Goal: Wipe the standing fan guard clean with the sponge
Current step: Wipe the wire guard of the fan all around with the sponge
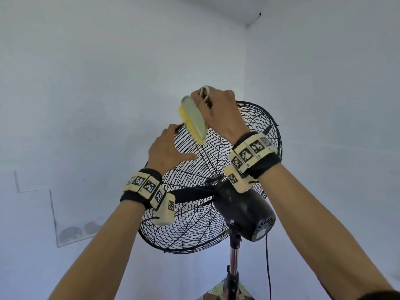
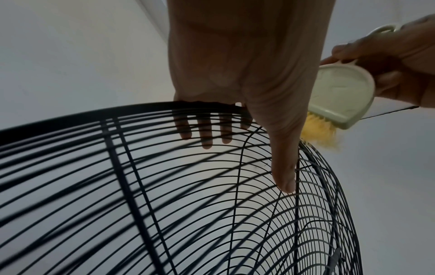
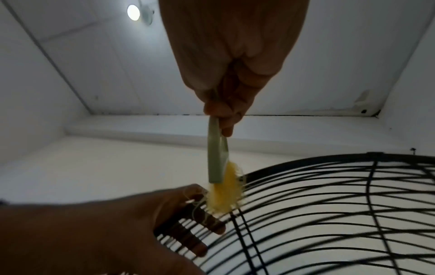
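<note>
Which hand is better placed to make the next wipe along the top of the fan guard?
The right hand: it already holds the sponge, whose yellow side sits at the fan guard rim. The left hand grips that rim, steadying it.

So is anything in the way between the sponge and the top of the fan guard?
Nothing visible: the sponge in the right hand already touches the fan guard rim, right beside the left hand gripping that rim.
</note>
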A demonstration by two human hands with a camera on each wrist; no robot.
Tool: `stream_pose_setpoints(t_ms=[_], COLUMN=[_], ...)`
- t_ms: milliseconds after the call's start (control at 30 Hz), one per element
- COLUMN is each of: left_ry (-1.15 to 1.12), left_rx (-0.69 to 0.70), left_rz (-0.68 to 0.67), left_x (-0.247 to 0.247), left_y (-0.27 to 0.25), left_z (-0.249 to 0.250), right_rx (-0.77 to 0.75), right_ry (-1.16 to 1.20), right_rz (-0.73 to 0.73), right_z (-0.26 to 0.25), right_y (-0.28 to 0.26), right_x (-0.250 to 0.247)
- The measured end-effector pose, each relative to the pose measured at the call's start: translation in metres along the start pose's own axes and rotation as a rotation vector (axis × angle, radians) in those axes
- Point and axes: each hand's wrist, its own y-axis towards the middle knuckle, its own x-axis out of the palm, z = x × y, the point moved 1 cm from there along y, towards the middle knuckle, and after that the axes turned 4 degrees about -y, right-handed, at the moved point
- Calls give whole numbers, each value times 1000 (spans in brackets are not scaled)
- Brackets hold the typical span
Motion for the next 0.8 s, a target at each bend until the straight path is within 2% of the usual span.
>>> stream_pose_setpoints(t_ms=[67,167,233,367,500,567,700,800], left_ry=[4,6,8,17,23,21,17,33], left_rx=[-2,-7,-10,-7,-10,-6,6,-11], left_rz=[4,-1,-6,-5,3,9,9,11], left_x=[0,0,0,0,1,1,3,2], left_y=[1,0,0,0,0,0,0,0], left_z=[-3,-3,-1,0,-5,-4,-2,-4], right_rx=[-26,-77,-108,-84,-147,-191,-149,-189], right_ry=[-12,-181,-190,-54,-216,-228,17,9], right_rz=[-48,-157,-111,-11,-159,-116,85,25], right_z=[0,-6,-11,-10,-10,-11,-5,2], right_y=[-4,4,9,-4,-8,-8,-25,-42], right_x=[-2,-14,-14,4,-6,-9,-2,3])
